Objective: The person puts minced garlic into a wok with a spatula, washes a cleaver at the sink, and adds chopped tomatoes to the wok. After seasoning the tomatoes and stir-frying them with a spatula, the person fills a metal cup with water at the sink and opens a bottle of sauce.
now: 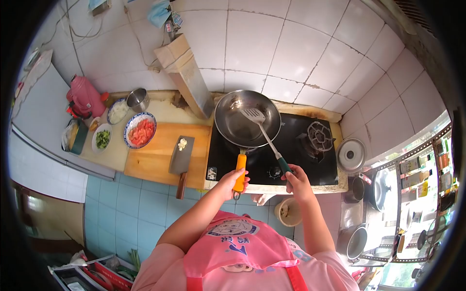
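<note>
My left hand [231,183] is closed around the orange handle of a frying pan [228,119], which sits over the left side of the black gas stove [296,165]. In my right hand [297,182] is a slotted spatula [267,133], gripped by its dark green handle. Its metal blade is inside the pan, toward the right. No food shows in the pan, whose inside is shiny with brownish patches. Whether the blade touches the pan's surface I cannot tell.
Left of the stove, a cleaver [181,157] with chopped garlic on its blade lies on a wooden cutting board [141,165]. Beyond are a bowl of chopped tomato [141,131], a bowl of chopped greens [102,138] and a steel cup [138,100]. A second burner [319,137] and a pot lid [351,155] are rightward.
</note>
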The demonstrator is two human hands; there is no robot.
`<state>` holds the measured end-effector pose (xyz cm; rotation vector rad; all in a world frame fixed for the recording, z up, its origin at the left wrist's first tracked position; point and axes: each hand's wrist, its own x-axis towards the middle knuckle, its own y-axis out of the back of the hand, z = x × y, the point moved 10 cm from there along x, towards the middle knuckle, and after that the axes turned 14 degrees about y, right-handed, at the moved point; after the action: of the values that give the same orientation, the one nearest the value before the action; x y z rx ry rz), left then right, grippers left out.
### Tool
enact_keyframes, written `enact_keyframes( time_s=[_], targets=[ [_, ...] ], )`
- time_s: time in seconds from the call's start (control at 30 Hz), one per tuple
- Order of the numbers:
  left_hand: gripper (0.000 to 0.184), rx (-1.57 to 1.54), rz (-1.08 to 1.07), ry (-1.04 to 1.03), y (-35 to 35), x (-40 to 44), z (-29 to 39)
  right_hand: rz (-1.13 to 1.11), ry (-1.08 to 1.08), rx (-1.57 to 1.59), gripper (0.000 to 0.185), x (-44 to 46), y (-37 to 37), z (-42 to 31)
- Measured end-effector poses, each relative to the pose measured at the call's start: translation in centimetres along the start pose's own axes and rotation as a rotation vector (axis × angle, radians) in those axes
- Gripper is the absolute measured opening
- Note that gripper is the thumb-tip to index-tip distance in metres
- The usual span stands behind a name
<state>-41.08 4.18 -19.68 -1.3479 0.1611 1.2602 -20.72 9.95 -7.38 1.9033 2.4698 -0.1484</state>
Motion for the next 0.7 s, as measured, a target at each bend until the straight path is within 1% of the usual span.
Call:
enact_keyframes(
  time_s=[0.03, 0.1, 0.17, 0.23, 0.27, 0.3, 0.37, 0.43, 0.5, 0.53, 0.6, 0.63, 0.7],
  targets=[
    [0.035, 0.003, -0.001, 0.0, -0.4, -0.4, 0.0, 0.003, 0.002, 0.001, 0.036, -0.5, 0.0, -0.3],
    [0.025, 0.156, 0.038, -0.164, -1.4, -1.8, 1.7, 0.005, 0.011, 0.001, 0.037, -1.2, 0.0, -0.9],
    [0.024, 0.166, 0.059, -0.152, -2.1, -3.0, 2.3, 0.01, 0.005, 0.022, 0.039, -1.9, 0.0, -1.4],
    [0.023, 0.169, -0.03, -0.155, -2.6, -3.5, 3.0, 0.022, 0.025, -0.019, 0.039, -2.3, 0.0, -2.0],
    [0.023, 0.178, -0.032, -0.137, -3.5, -5.1, 3.7, 0.03, 0.027, -0.016, 0.039, -2.5, 0.0, -2.4],
    [0.022, 0.204, 0.012, -0.113, -4.1, -6.5, 4.3, 0.025, 0.023, -0.013, 0.04, -2.7, -0.1, -2.6],
    [0.022, 0.17, 0.024, -0.096, -3.6, -6.4, 5.1, 0.032, 0.019, -0.005, 0.04, -3.0, 0.0, -2.8],
    [0.021, 0.245, 0.051, -0.101, -3.8, -7.1, 6.0, 0.0, 0.002, 0.063, 0.04, -3.1, -0.3, -2.7],
    [0.02, 0.408, 0.074, -0.072, -3.2, -7.3, 6.1, -0.001, 0.003, 0.072, 0.041, -3.2, -0.3, -2.3],
    [0.02, 0.415, 0.073, -0.066, -2.9, -7.3, 5.9, -0.011, 0.002, 0.077, 0.042, -3.2, -0.4, -2.1],
    [0.022, 0.522, 0.223, -0.157, -1.2, -7.3, 6.3, -0.004, 0.001, 0.078, 0.042, -3.4, -0.6, -2.1],
    [0.022, 0.532, 0.217, -0.149, -0.7, -7.2, 5.9, -0.007, 0.002, 0.075, 0.043, -3.4, -0.7, -2.1],
    [0.025, 0.598, 0.253, -0.194, 0.6, -7.5, 5.8, -0.007, 0.008, 0.058, 0.044, -3.5, -0.7, -2.0]
  ],
)
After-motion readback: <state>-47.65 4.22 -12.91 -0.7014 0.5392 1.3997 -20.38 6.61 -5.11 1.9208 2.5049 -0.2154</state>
